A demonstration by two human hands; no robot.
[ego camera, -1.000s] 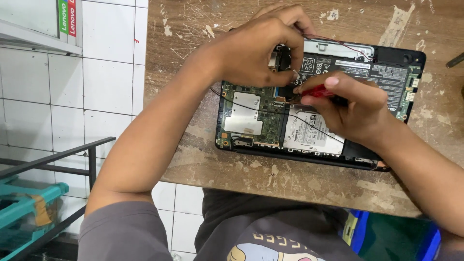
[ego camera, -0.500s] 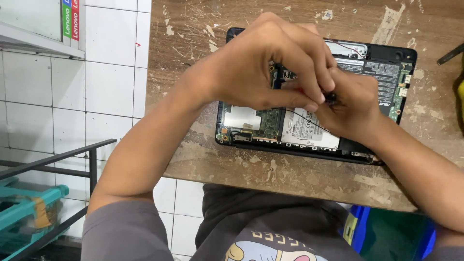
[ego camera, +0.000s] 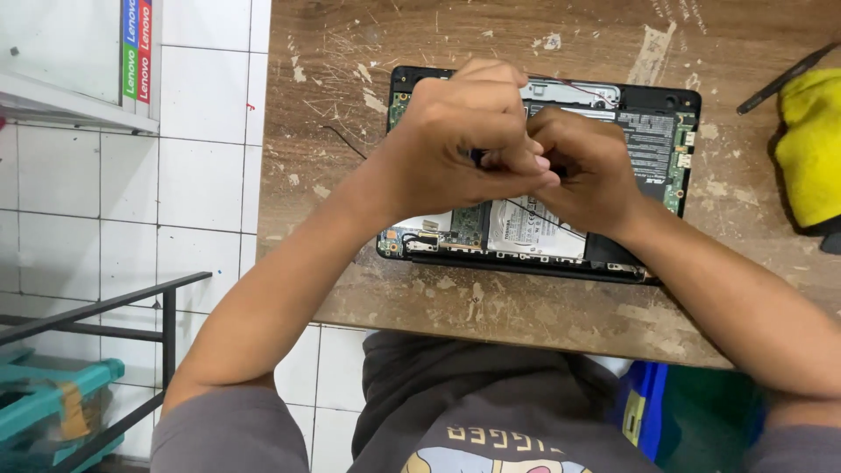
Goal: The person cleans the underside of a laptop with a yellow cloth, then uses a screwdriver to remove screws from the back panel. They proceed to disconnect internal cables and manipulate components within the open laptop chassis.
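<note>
Closed up since the earlier frame: left hand (ego camera: 464,144) and right hand (ego camera: 583,171) now pressed knuckle to knuckle over the middle of the opened laptop (ego camera: 653,131), with the red-handled tool no longer in sight and the chassis shifted slightly on the counter (ego camera: 333,105).

- Left hand: curled to a near fist, fingertips turned down and inward. Something small and dark visible between the fingers; kind not determinable, grip on it not determinable.
- Right hand: likewise curled, thumb side against the left hand. Contents hidden; no tool tip visible.
- Laptop: back cover off, lying flat on the scarred wooden counter, long axis running left to right, near edge parallel to the counter edge. Green board (ego camera: 467,223) exposed below the left hand, silver drive (ego camera: 530,229) below and between both hands.
- Working point: directly beneath the meeting of the two hands, at the chassis centre, just above the drive. Both hands equally close; neither reaching.
- Yellow cloth (ego camera: 810,149) at the right edge, well apart from the laptop, with a dark slim tool (ego camera: 784,79) just beside it.
</note>
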